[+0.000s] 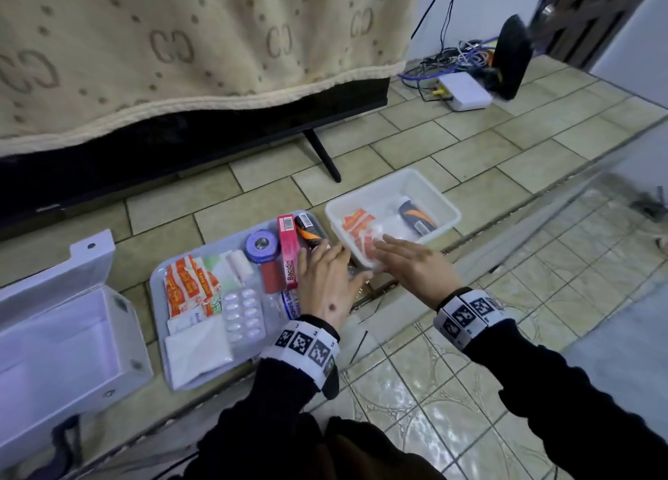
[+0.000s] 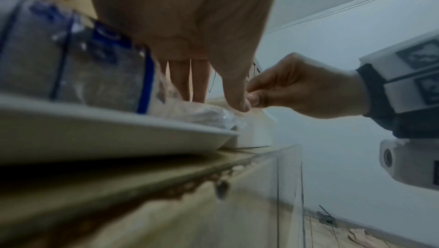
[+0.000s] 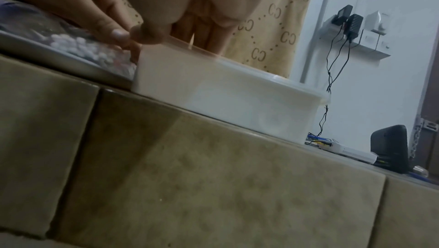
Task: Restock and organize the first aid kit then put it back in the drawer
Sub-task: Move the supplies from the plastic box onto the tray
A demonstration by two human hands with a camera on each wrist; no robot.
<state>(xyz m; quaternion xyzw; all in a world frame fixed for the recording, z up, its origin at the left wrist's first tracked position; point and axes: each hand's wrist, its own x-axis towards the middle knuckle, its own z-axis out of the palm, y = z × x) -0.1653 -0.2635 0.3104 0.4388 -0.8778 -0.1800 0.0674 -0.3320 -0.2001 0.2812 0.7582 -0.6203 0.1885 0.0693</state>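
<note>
We have both hands low at the gap where the grey tray (image 1: 159, 280) meets the white tub (image 1: 444, 204). Our left hand (image 1: 325, 280) lies over the tray's right end, fingers spread and fairly flat, its thumb tip touching a clear bag of cotton swabs (image 3: 78, 45) at the tray's corner. Our right hand (image 1: 412, 262) reaches flat over the tub's near-left corner, fingers pressed together; from the blurred wrist views we cannot tell whether its thumb pinches anything.

The first aid kit (image 1: 61, 335), a white case with its lid up, sits at nine o'clock from the tray, well apart from both hands, and looks unfilled.

The risks from here, as we judge them:
- The tub and tray sit close to the front edge of the tiled surface (image 1: 470, 147); a sideways drag of the wrist could push either over it.
- The bag is slippery, so a loose grip could drop it into the gap.
- Our left palm hovers over the pink Bacidin box (image 1: 287, 248) and could sweep it and nearby items out of order.
</note>
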